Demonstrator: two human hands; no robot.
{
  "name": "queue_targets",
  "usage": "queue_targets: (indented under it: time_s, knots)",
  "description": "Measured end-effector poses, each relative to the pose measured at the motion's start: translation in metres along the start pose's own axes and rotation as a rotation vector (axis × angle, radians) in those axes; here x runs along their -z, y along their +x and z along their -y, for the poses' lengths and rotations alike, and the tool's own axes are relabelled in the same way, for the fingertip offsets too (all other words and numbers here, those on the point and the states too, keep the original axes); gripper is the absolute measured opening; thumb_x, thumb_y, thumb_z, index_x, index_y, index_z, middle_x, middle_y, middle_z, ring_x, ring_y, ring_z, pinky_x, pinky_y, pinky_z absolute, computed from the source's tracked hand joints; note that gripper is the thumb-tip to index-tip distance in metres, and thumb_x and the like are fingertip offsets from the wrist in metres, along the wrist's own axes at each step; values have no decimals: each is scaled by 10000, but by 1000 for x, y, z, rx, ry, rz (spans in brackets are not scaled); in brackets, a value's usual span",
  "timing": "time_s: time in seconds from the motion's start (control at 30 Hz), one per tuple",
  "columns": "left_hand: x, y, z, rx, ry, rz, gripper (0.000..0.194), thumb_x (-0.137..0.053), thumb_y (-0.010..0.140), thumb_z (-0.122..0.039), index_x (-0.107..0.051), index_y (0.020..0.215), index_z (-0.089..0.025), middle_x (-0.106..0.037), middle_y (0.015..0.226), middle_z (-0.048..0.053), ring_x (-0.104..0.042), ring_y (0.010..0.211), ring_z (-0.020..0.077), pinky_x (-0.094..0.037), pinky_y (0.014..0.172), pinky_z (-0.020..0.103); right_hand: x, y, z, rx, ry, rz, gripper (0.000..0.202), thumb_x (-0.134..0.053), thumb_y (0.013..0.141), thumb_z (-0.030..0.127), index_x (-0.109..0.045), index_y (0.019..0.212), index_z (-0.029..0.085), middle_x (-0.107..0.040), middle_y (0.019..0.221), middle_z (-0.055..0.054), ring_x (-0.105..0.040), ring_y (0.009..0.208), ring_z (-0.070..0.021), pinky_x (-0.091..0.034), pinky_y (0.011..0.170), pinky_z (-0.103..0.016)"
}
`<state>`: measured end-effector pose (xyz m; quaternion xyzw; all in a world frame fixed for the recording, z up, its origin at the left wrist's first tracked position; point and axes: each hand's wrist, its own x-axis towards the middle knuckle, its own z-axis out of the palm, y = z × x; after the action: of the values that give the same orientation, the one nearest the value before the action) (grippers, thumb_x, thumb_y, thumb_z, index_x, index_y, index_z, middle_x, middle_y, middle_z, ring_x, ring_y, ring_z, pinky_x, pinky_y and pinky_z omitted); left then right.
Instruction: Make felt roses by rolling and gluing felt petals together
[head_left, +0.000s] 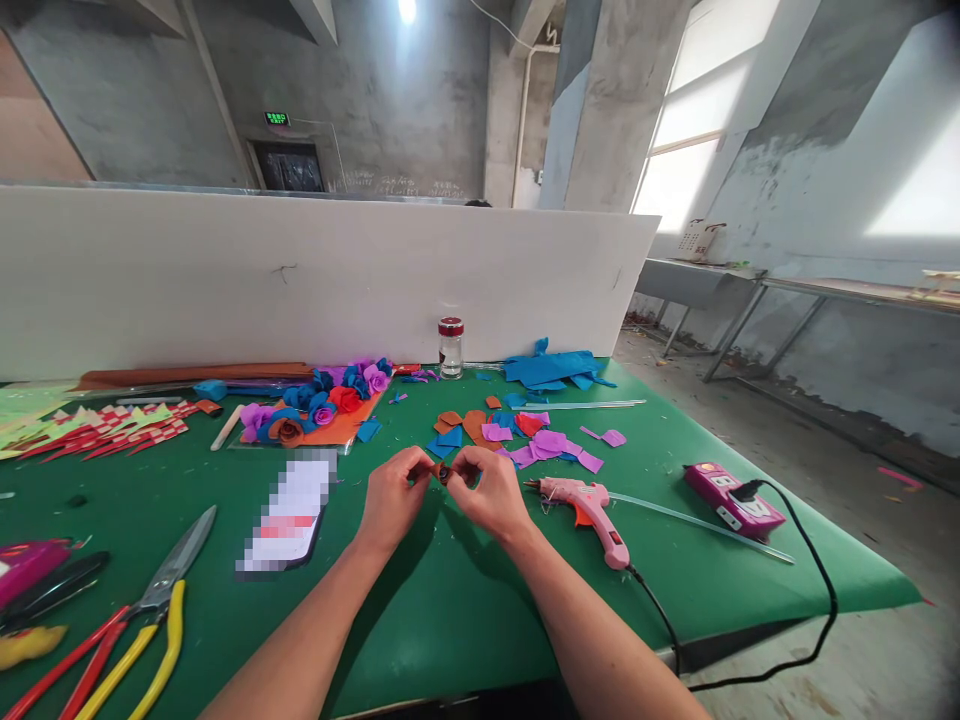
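Above the middle of the green table, my left hand [396, 497] and my right hand [487, 490] meet, fingertips pinched on a small curled piece of brown crepe paper [442, 472]. Fingers hide part of it; its centre looks dark. Just beyond lie loose paper petals in brown [474, 427], purple [550, 443] and blue [450, 437]. To the right of my right hand a pink hot glue gun [585, 500] rests on its side. Finished paper roses in blue, purple, red and brown [288, 429] are heaped at the back left on an orange sheet [349, 425].
A phone [289, 515] lies left of my hands, with large shears [161, 590] nearer the left edge. On the right are a power strip [735, 500], its black cable [829, 590] and a clear glue stick [690, 520]. A lidded jar [451, 350] stands before a white board [337, 280].
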<state>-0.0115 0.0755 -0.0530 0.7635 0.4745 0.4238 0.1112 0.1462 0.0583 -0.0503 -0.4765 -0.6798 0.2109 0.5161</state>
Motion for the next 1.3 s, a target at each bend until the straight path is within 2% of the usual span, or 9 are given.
queue_targets:
  time_s: [0.27, 0.37, 0.53, 0.63, 0.73, 0.8, 1.1, 1.2, 1.3]
  knots:
    - [-1, 0, -3, 53, -13, 6, 136, -502, 774, -188, -624, 720, -213, -665, 716, -12, -588, 655, 145, -431, 645, 246, 1, 0, -1, -68, -34, -40, 143, -554, 676, 249, -516, 546, 202, -481, 492, 45, -404, 470, -103, -300, 485, -233]
    - [0, 1, -4, 99, -53, 6, 111, -536, 759, -217, -636, 709, -215, -666, 689, -21, -590, 634, 143, -435, 632, 244, 5, 1, 1, -85, 24, -48, 167, -549, 681, 257, -490, 535, 200, -442, 487, 51, -383, 475, -100, -279, 485, -236]
    - [2, 5, -8, 258, -381, 74, 131, -626, 733, -314, -619, 670, -200, -633, 590, -28, -588, 576, 142, -458, 570, 239, 10, 8, -1, -178, 238, -76, 231, -520, 738, 320, -471, 550, 195, -375, 500, 55, -361, 489, -101, -271, 484, -236]
    - [2, 7, -10, 308, -534, 85, 182, -680, 703, -350, -613, 662, -185, -638, 594, -14, -599, 578, 150, -495, 585, 258, 6, 9, -5, -142, 314, -11, 106, -551, 725, 274, -594, 705, 180, -498, 591, 38, -438, 540, -112, -351, 520, -230]
    - [0, 8, -8, 301, -572, 80, 170, -701, 666, -334, -634, 683, -179, -664, 648, -2, -614, 620, 158, -513, 611, 267, 0, 6, -4, 25, 237, 82, 245, -629, 713, 233, -666, 951, 187, -626, 807, -8, -513, 654, -131, -446, 637, -253]
    - [-1, 8, -5, 283, -563, 70, 138, -699, 640, -301, -640, 680, -182, -670, 669, -7, -620, 655, 161, -511, 634, 264, -2, 4, -3, 110, 154, 95, 272, -655, 735, 230, -677, 1004, 203, -645, 876, -26, -523, 690, -138, -461, 678, -265]
    - [0, 3, -6, 198, -383, 34, 105, -624, 708, -286, -644, 678, -187, -641, 624, -35, -581, 620, 132, -445, 595, 220, -6, 6, -10, 150, 106, 49, 131, -619, 797, 237, -696, 900, 215, -684, 820, -22, -560, 701, -152, -466, 678, -277]
    - [-5, 3, -8, 206, -366, 12, 87, -615, 714, -272, -640, 695, -190, -631, 605, -44, -586, 602, 132, -447, 579, 219, -9, 7, -13, 140, 88, 4, 117, -609, 799, 236, -702, 866, 212, -681, 782, -18, -575, 686, -153, -464, 670, -277]
    - [-8, 8, -9, 202, -369, 46, 80, -602, 722, -258, -643, 748, -195, -649, 630, -30, -609, 605, 144, -475, 592, 237, -8, 9, -15, 138, 95, -52, 113, -615, 792, 246, -699, 851, 198, -672, 777, -25, -592, 693, -157, -468, 667, -273]
